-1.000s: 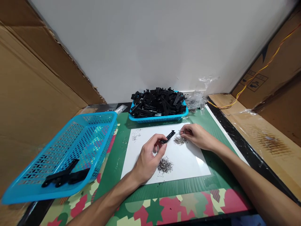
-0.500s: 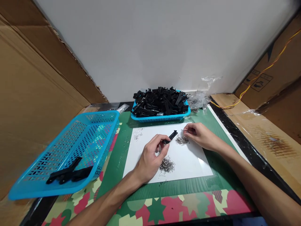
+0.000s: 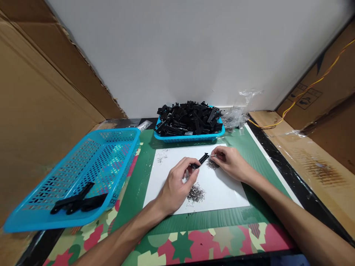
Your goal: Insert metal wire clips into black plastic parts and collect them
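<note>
Between the thumb and fingers of my left hand [image 3: 177,184] is a narrow black plastic part [image 3: 203,159], its far end pointing up and to the right. My right hand [image 3: 229,160] pinches a thin metal rod-like tool [image 3: 214,154], whose tip is close to the black part's far end; whether they touch I cannot tell. Under my right fingers lies a pile of small metal pieces [image 3: 213,165]. A second pile of small bent wire pieces [image 3: 196,193] sits beside my left hand on the white sheet [image 3: 224,190].
A blue basket [image 3: 191,139] heaped with black parts [image 3: 191,118] stands at the back. On the left, a larger blue basket [image 3: 41,225] holds a few black parts [image 3: 79,201]. Loose wire bits [image 3: 162,157] lie on the sheet's far left. Clear plastic bags [image 3: 234,117] are at the back right.
My right hand has moved left, bringing the thin metal tool up to the end of the black part. My left hand keeps its hold almost unmoved.
</note>
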A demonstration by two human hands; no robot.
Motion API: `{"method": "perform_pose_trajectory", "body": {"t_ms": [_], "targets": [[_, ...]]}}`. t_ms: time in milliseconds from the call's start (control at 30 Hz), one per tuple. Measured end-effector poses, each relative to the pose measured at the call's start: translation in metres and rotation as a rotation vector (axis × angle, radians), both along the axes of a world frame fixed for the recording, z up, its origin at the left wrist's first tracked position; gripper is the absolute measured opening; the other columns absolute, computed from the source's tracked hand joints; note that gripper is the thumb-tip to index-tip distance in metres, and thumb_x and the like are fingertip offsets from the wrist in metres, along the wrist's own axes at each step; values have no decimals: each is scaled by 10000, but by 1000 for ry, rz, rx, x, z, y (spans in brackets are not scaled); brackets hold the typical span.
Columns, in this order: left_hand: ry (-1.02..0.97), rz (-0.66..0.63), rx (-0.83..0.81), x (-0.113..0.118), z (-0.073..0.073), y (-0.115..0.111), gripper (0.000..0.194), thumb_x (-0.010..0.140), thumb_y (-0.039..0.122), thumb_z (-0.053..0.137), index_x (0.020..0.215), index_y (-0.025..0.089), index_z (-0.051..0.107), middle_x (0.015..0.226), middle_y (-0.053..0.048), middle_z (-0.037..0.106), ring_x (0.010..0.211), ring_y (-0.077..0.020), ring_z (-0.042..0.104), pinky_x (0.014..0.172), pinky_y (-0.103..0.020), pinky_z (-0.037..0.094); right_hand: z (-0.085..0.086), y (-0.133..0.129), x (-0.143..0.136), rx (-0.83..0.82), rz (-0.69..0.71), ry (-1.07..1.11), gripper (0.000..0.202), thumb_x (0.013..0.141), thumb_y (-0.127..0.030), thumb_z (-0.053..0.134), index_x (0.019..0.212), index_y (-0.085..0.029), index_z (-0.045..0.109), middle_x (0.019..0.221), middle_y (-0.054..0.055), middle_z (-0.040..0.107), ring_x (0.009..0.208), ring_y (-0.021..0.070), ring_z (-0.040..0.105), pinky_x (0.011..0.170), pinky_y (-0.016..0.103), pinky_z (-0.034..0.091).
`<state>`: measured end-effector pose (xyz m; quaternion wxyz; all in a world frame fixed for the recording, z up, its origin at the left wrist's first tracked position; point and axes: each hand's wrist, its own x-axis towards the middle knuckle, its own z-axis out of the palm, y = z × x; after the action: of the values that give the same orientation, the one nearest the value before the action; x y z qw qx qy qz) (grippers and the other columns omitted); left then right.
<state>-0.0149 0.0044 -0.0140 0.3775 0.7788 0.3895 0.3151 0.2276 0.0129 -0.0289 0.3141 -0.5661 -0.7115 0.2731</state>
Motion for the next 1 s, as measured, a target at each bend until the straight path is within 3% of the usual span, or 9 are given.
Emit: {"method": "perform_pose_trajectory", "body": {"t_ms": [333, 567, 1000], "targets": [[-4, 28, -17, 1, 1, -1, 180, 1056, 330, 550, 1143, 217, 660, 994, -31, 651, 814, -164, 542, 753, -287, 444, 2, 1, 4, -141, -69, 349, 253, 906, -396, 652, 892, -150, 711, 713, 27, 649, 612, 145, 529, 574, 279, 388], [20, 25, 25, 0, 1, -1, 221, 1067, 328, 545, 1212, 248, 691, 1032, -33, 652, 825, -159, 548, 772, -290, 444, 1, -3, -1, -80, -79, 91, 168, 897, -295, 651, 811, -176, 733, 687, 25, 682, 618, 158, 547, 601, 289, 379], [3, 22, 1, 0, 0, 1, 221, 1081, 311, 532, 1217, 261, 699, 1050, -21, 635, 845, -146, 538, 792, -283, 427, -3, -4, -8, -80, -123, 91, 177, 923, -272, 617, 868, -164, 746, 703, 20, 684, 631, 156, 545, 617, 299, 386]]}}
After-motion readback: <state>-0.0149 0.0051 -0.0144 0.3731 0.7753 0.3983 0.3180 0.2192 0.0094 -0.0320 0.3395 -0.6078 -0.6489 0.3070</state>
